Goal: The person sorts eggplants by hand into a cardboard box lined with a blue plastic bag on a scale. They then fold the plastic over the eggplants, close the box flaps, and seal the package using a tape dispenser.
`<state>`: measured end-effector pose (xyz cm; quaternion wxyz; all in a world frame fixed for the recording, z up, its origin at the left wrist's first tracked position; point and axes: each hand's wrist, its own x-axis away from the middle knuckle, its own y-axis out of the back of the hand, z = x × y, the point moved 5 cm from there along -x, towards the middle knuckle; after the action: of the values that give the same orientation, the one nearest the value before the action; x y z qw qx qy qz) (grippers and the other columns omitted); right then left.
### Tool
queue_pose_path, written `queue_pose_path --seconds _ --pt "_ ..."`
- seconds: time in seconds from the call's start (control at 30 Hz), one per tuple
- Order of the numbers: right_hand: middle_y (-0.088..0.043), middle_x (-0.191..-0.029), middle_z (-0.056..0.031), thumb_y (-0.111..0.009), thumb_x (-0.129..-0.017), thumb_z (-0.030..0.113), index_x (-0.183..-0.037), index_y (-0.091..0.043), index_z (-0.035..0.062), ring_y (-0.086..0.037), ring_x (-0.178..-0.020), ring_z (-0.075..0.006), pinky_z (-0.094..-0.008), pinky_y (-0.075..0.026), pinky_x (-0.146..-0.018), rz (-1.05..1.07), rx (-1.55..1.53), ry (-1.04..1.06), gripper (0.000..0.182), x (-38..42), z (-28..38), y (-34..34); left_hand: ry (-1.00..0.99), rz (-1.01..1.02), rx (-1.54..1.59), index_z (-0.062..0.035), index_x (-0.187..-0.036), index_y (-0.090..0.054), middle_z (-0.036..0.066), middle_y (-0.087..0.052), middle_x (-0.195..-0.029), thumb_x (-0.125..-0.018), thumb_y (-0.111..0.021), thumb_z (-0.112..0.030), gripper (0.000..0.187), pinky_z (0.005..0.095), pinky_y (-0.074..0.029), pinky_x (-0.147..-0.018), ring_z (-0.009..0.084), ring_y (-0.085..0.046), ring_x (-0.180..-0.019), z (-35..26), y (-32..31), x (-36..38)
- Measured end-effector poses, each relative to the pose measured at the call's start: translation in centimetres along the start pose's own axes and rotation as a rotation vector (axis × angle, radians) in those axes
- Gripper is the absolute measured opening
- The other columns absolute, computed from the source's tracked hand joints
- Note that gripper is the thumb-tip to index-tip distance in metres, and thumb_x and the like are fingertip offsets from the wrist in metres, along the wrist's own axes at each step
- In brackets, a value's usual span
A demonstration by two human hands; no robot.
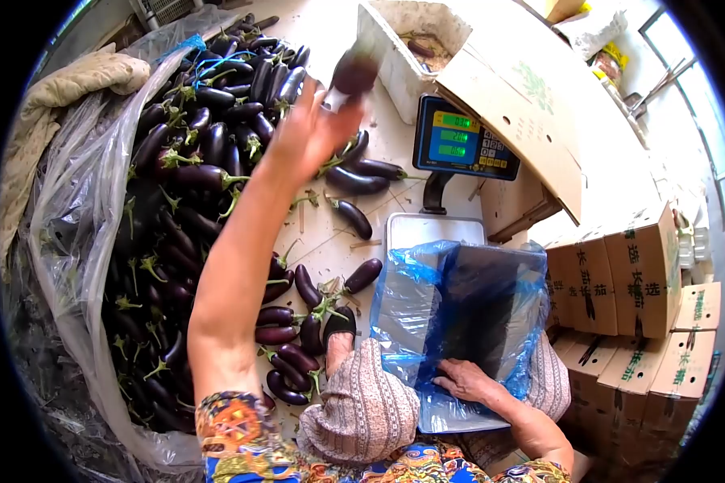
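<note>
My left hand (pixel 318 133) reaches out over the floor, smeared by motion, its fingers apart. A dark eggplant (pixel 356 72), also blurred, is just beyond its fingertips, close to the foam box; whether they still touch is hard to tell. Low in the view, my right hand (pixel 463 380) lies with fingers extended on a blue plastic bag (pixel 411 290). That bag lines an open container on the scale platform (pixel 435 230), between my knees. Loose eggplants (pixel 358 181) lie on the floor by my foot, beside a big eggplant heap (pixel 209 145).
A white foam box (pixel 395 60) holds scraps. The scale display (pixel 466 138) stands near a cardboard flap (pixel 515 105). Printed cartons (pixel 612 278) are stacked at right. Clear plastic sheeting (pixel 76 241) and a quilted cloth (pixel 80 80) border the heap at left.
</note>
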<state>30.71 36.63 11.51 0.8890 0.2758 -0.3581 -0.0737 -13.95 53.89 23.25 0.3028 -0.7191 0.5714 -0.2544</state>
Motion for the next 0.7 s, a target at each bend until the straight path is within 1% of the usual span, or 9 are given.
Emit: queue_pose_path --seconds 0.03,0.13,0.23,0.33,0.4,0.5,0.6,0.63,0.7 --pt "-0.063 -0.102 -0.0272 -0.059 -0.094 0.028 -0.109 -0.057 -0.0012 -0.06 -0.096 -0.0455 -0.0504 -0.049 -0.082 -0.019 -0.003 -0.004 0.032 0.2 0.1 0.3 -0.112 0.02 -0.084 0.002 -0.152 -0.003 0.029 -0.051 -0.134 -0.104 -0.044 -0.045 0.079 0.0411 -0.052 -0.091 0.0357 -0.061 -0.115 -1.4 -1.4 -2.4" --pt "-0.063 -0.102 -0.0259 -0.062 -0.091 0.023 -0.109 -0.06 0.0003 -0.06 -0.095 -0.0457 -0.0486 -0.049 -0.081 -0.139 0.003 0.029 0.029 1.3 0.0 1.6 -0.131 0.069 -0.379 0.0019 -0.143 -0.038 0.022 -0.061 -0.127 -0.104 -0.048 -0.032 0.053 0.0328 -0.05 -0.094 0.0285 -0.062 -0.115 -2.4 -3.9 -0.2" --pt "-0.061 -0.099 -0.0254 -0.065 -0.088 0.015 -0.107 -0.059 0.0001 -0.058 -0.094 -0.0458 -0.0478 -0.047 -0.08 -0.204 -0.018 0.029 0.025 1.4 1.2 2.4 -0.046 -0.044 -0.683 -0.0011 -0.131 -0.056 0.013 -0.069 -0.114 -0.102 -0.053 -0.033 0.043 0.0309 -0.052 -0.089 0.0201 -0.068 -0.102 -0.3 3.2 8.2" --pt "-0.061 -0.102 -0.0248 -0.064 -0.088 0.012 -0.112 -0.057 -0.002 -0.059 -0.093 -0.0453 -0.0478 -0.048 -0.079 -0.074 -0.004 -0.008 0.028 0.5 2.3 2.2 0.176 -0.38 -0.76 -0.0045 -0.128 -0.059 0.007 -0.07 -0.109 -0.095 -0.063 -0.03 0.042 0.026 -0.05 -0.083 0.0146 -0.066 -0.096 2.8 12.6 20.5" --pt "-0.06 -0.1 -0.0248 -0.066 -0.087 0.011 -0.109 -0.057 -0.0021 -0.058 -0.092 -0.0455 -0.0484 -0.047 -0.078 -0.029 0.014 0.005 0.027 0.2 2.1 1.6 0.327 -0.449 -0.918 -0.004 -0.12 -0.064 0.003 -0.068 -0.101 -0.09 -0.068 -0.025 0.037 0.0246 -0.049 -0.077 0.0106 -0.061 -0.09 6.0 19.3 29.6" --pt "-0.06 -0.099 -0.0254 -0.065 -0.087 0.011 -0.109 -0.057 -0.0022 -0.058 -0.093 -0.0467 -0.049 -0.046 -0.079 0.011 0.007 -0.041 0.027 -0.3 2.3 1.3 0.436 -0.579 -1.207 -0.0037 -0.118 -0.065 0.006 -0.069 -0.108 -0.083 -0.069 -0.012 0.036 0.0323 -0.051 -0.089 0.0204 -0.064 -0.1 11.6 25.8 41.2" --pt "-0.06 -0.104 -0.0269 -0.063 -0.088 0.012 -0.111 -0.057 -0.003 -0.057 -0.097 -0.0475 -0.0489 -0.046 -0.083 0.032 -0.013 -0.05 0.028 -0.9 1.6 0.8 0.194 -0.436 -1.765 -0.0092 -0.127 -0.06 0.011 -0.055 -0.133 -0.073 -0.066 -0.002 0.055 0.0432 -0.04 -0.106 0.0342 -0.048 -0.126 14.9 26.3 44.1" --pt "-0.06 -0.104 -0.0272 -0.063 -0.088 0.012 -0.111 -0.057 -0.003 -0.057 -0.098 -0.0476 -0.0488 -0.046 -0.083 0.045 -0.013 -0.061 0.028 -1.0 1.2 0.6 0.328 -0.446 -1.901 -0.0109 -0.133 -0.054 0.011 -0.051 -0.137 -0.071 -0.068 -0.001 0.064 0.0451 -0.038 -0.104 0.0315 -0.045 -0.128 15.4 25.4 43.4" --pt "-0.06 -0.106 -0.0277 -0.063 -0.088 0.012 -0.111 -0.057 -0.0031 -0.057 -0.099 -0.0477 -0.0488 -0.046 -0.084 0.06 -0.015 -0.085 0.028 -0.9 0.5 0.4 0.262 -0.436 -2.072 -0.0124 -0.133 -0.052 0.012 -0.05 -0.134 -0.068 -0.071 -0.002 0.069 0.0461 -0.038 -0.1 0.0312 -0.047 -0.124 16.5 26.0 42.0"
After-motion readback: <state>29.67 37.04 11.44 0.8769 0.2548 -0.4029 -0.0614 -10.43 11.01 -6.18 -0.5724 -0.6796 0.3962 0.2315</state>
